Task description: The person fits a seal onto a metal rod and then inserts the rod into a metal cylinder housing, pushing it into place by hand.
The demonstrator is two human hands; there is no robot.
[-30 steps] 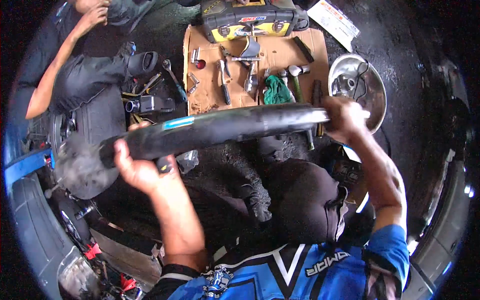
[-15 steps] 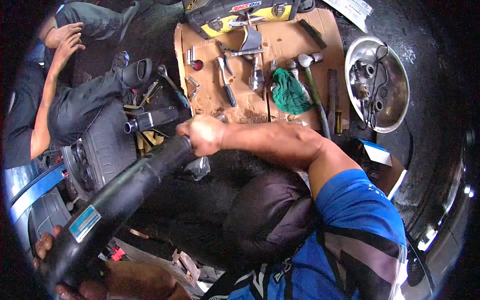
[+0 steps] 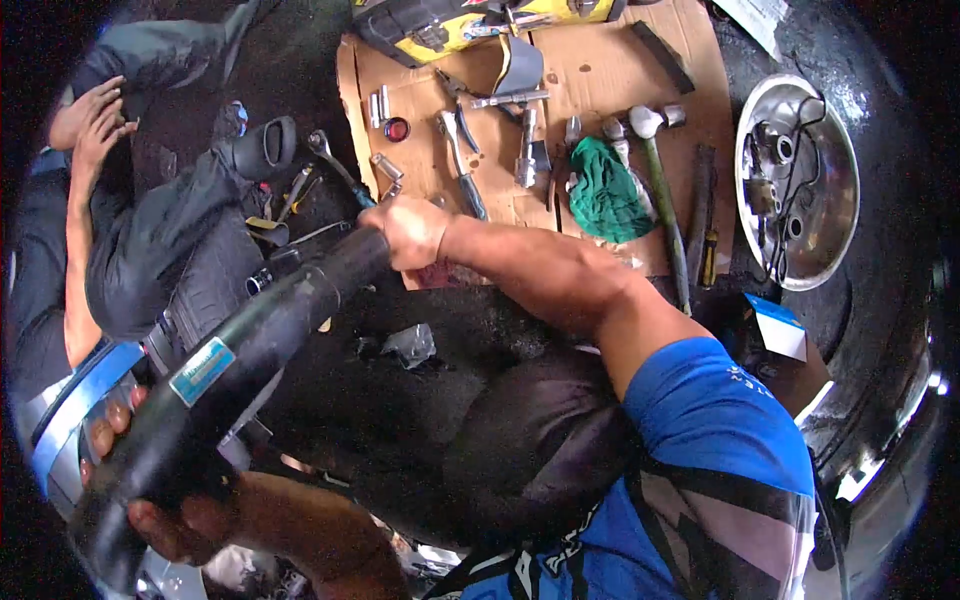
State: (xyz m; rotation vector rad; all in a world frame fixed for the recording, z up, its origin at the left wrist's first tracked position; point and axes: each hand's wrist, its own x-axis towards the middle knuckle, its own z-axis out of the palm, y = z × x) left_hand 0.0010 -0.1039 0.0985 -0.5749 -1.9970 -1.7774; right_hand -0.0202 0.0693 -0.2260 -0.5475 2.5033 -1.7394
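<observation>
A long black cylinder [image 3: 250, 350] with a blue and white label slants from the lower left up toward the middle. My right hand [image 3: 408, 232] is closed around its upper end, just below the cardboard's lower left corner. Near the lower end my left hand [image 3: 185, 520] wraps round it from beneath, with fingertips showing on both sides. The cylinder hides most of that palm. Close to my right hand lie a ratchet [image 3: 338, 165] and small sockets [image 3: 387, 172].
Cardboard [image 3: 610, 75] holds a green cloth [image 3: 606, 190], a hammer [image 3: 660, 190] and several tools. A metal bowl [image 3: 846, 180] with parts stands right, a toolbox [image 3: 430, 35] at the top. Another person's hands [image 3: 95, 120] are upper left; a tyre [image 3: 215, 285] lies below them.
The cylinder has swung from nearly level to a steep slant at the left. My right hand moved left with it, and my left hand moved down and left. Both keep hold.
</observation>
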